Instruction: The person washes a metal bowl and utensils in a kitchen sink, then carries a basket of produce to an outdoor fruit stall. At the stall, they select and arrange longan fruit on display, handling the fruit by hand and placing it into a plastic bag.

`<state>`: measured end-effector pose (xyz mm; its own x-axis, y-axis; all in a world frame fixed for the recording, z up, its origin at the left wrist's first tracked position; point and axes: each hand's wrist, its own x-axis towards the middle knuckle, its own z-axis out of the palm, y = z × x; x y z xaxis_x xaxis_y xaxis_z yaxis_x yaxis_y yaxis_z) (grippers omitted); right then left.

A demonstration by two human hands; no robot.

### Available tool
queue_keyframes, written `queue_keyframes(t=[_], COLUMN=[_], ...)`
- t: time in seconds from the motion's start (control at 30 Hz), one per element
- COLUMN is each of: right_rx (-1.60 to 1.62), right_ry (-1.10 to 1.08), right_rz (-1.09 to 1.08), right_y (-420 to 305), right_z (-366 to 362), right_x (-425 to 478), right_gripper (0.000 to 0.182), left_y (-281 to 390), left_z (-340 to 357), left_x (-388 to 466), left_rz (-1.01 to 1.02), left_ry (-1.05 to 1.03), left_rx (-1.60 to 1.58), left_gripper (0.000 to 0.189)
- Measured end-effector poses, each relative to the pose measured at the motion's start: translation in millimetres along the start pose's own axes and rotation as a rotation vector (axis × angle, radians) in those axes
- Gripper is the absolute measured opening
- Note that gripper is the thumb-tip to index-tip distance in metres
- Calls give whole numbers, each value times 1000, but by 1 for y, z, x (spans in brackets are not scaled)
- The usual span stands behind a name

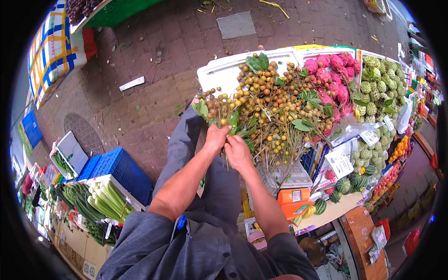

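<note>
My left hand (215, 137) grips the stems of a longan bunch (221, 105), whose brown fruit and green leaves fan out beyond my fingers. Close against it, my right hand (238, 152) has its fingers closed around the lower stems of the same bunch. Just to the right, a large heap of longans (271, 101) on twigs lies over a white foam box (218, 75). Bare twig ends from the heap hang over a clear plastic crate (288, 182). My fingers partly hide the stems that I hold.
Pink dragon fruit (337, 70) and green custard apples (381, 80) fill boxes at the right. Nearer are a price card (338, 163), an orange scale (295, 201) and small watermelons (343, 185). Blue crates (122, 171) and celery (108, 199) stand left, above brick paving (154, 115).
</note>
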<state>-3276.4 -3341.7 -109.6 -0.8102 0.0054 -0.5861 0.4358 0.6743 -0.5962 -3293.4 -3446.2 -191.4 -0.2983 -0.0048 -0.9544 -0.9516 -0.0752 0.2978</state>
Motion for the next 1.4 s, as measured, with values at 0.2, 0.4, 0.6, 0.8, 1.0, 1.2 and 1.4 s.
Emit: queue_keyframes(t=[0.2,0.4,0.6,0.8,1.0,1.2,1.4], right_rx=[-280,-463,835,851,35,125,121], right_ry=[406,47,-66,117,196,174,203], right_rz=[156,277,603,391,429,505,727], right_y=[25,34,51,56,82,85,51], right_z=[-82,-65,-39,-10,33,58,53], right_x=[57,76,71,51,47,72,97], right_gripper=[35,26,11,10,24,37,31], left_y=[21,35,41,33,9,5,11], left_z=[0,-20,-37,-38,-27,-34,-40], left_x=[-15,-12,4,24,36,29,29], left_rz=[18,195,197,116,283,322,344], left_ry=[-14,-72,-281,-378,-253,-207,-185], left_rx=[18,-53,-227,-215,44,84,125], left_gripper=[27,20,21,21,23,23,23])
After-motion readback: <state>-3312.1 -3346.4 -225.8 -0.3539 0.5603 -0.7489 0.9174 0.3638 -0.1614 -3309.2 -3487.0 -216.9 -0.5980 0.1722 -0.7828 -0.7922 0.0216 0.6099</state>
